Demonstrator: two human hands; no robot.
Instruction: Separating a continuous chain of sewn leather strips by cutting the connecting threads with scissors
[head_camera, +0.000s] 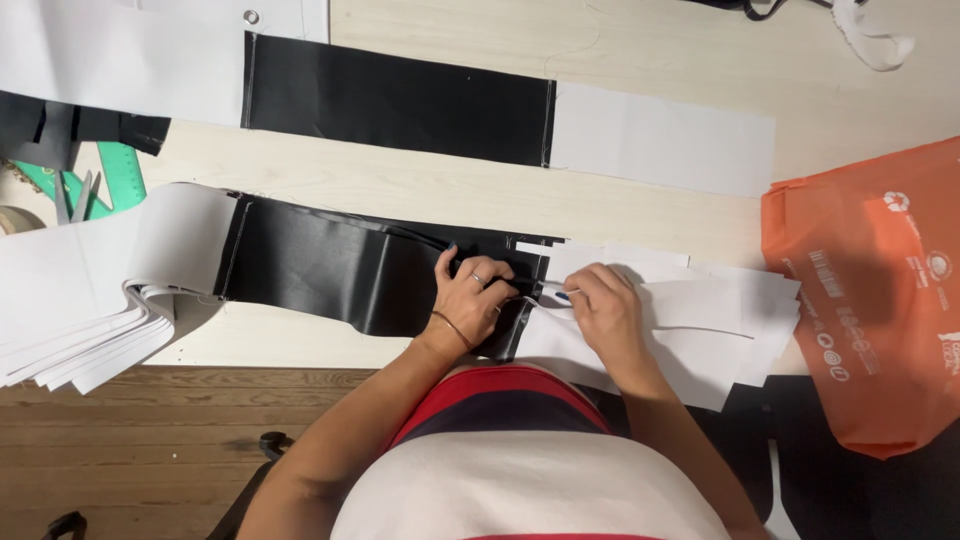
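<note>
A pale wooden table (420, 190) filled the view, with an orange bag (880, 300) at its right edge. Along the near edge lay a long strip of black fabric (320, 270) joined to white fabric (700, 320). The left hand (472, 298) pressed flat on the black fabric beside the join, fingers spread. The right hand (605, 308) pinched a small blue-tipped pen (558, 293) at the seam.

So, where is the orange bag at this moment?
In the head view the orange bag lies at the right edge of the table, right of the white sheets under the right hand.
</note>
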